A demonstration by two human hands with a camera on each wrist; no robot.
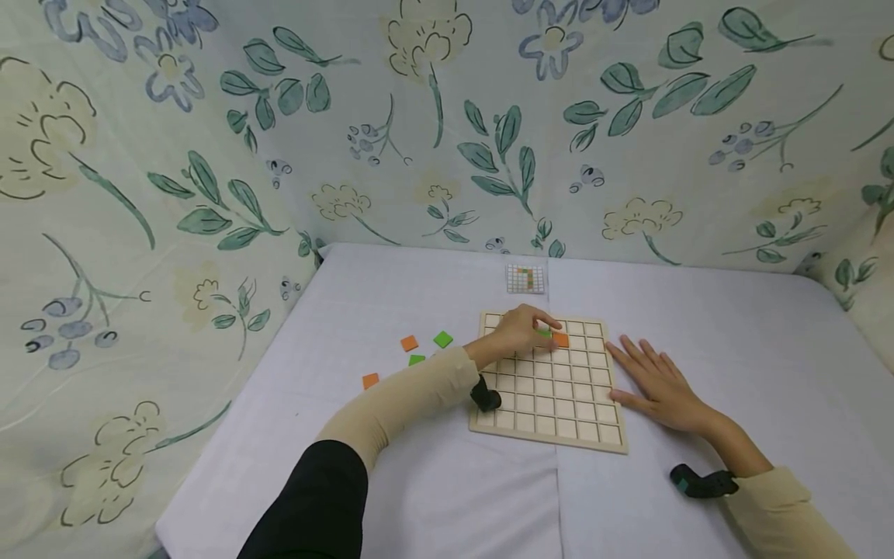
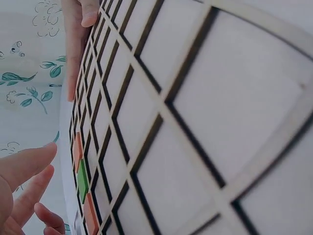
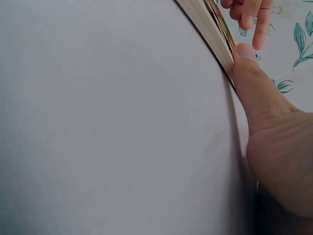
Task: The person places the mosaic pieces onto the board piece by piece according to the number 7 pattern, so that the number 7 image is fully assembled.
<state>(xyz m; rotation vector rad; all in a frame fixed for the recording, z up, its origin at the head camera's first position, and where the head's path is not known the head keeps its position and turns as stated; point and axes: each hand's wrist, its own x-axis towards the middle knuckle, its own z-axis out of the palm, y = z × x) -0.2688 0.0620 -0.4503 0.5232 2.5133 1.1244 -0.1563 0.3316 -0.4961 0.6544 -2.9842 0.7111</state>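
A wooden grid board (image 1: 566, 407) with square cells lies on the white-covered table. My left hand (image 1: 520, 330) hovers over its far rows, thumb and forefinger extended and nothing between them. In the left wrist view, an orange tile (image 2: 78, 146), a green tile (image 2: 82, 180) and another orange tile (image 2: 90, 214) sit in a row of cells beside those fingers. From the head, the left hand hides part of this row. My right hand (image 1: 660, 384) rests flat on the cloth, fingers spread; its thumb (image 3: 249, 73) touches the board's right edge.
Loose orange tiles (image 1: 409, 343) and green tiles (image 1: 443, 339) lie left of the board, partly behind the left sleeve. A small card with a coloured grid pattern (image 1: 525, 279) lies beyond the board. Floral cloth (image 1: 433, 171) hangs behind the table.
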